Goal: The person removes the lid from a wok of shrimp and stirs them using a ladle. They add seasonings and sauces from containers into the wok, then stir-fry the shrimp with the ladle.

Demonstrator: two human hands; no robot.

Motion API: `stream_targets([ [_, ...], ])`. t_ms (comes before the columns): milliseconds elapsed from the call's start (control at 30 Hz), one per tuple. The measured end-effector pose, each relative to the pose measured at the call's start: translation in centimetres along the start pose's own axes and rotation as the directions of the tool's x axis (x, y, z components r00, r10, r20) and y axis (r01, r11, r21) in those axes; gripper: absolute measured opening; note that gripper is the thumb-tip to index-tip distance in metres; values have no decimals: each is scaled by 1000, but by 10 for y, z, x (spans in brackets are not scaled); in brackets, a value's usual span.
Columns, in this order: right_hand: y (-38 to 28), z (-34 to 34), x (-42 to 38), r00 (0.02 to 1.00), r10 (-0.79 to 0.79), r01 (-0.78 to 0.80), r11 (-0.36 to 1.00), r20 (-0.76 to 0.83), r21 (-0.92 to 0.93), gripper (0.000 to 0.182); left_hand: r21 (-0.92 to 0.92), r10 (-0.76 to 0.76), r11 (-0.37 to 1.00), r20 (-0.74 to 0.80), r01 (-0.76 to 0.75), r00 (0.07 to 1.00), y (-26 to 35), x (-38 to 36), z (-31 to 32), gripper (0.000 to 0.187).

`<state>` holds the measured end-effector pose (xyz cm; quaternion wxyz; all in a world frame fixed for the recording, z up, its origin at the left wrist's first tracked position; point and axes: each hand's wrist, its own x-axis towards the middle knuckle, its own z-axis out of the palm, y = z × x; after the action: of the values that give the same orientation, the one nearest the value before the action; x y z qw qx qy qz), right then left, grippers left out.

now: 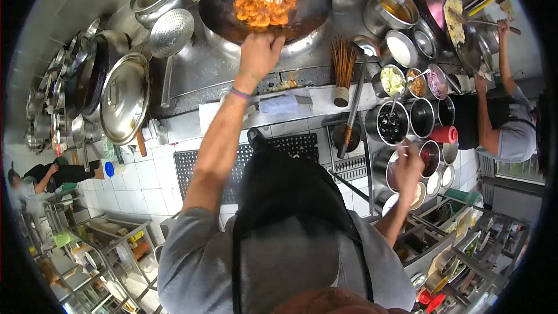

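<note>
Orange-red shrimp lie in a large dark wok (221, 9) at the top centre. My left hand (258, 55) is closed at the wok's near rim; what its fingers grip is hard to make out. On the right, my right hand (410, 166) is blurred, over a cluster of round metal containers. Just beyond it stands a pot of dark sauce (390, 121), with a spoon in it. Whether the hand touches anything is unclear.
A perforated ladle (171, 34) and a metal lid (124, 99) lie left of the wok. A bamboo brush (342, 72) and a long-handled ladle (353, 104) are to its right. At far right another person (511, 122) works at a second wok (465, 40); one more person stands far left.
</note>
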<state>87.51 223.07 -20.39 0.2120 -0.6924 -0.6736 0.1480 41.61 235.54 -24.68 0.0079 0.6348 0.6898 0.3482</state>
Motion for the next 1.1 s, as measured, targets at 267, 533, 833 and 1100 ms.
stream_targets([
  [267, -22, 112, -17, 963, -42, 27, 998, 264, 60, 26, -62, 56, 997, 69, -52, 996, 17, -67, -60, 31],
  [533, -9, 118, -7, 957, -52, 43, 998, 285, 36, 20, -48, 140, 988, -150, -149, 979, 24, -2, -63, 30],
  [833, -16, 126, -23, 942, -50, -32, 971, 332, 235, 20, -119, 23, 993, 71, -15, 997, 6, -59, -20, 39],
  [1100, -2, 126, -22, 985, -138, 100, 949, 107, 299, 17, 69, 163, 986, -178, -153, 970, -15, 7, 3, 29],
])
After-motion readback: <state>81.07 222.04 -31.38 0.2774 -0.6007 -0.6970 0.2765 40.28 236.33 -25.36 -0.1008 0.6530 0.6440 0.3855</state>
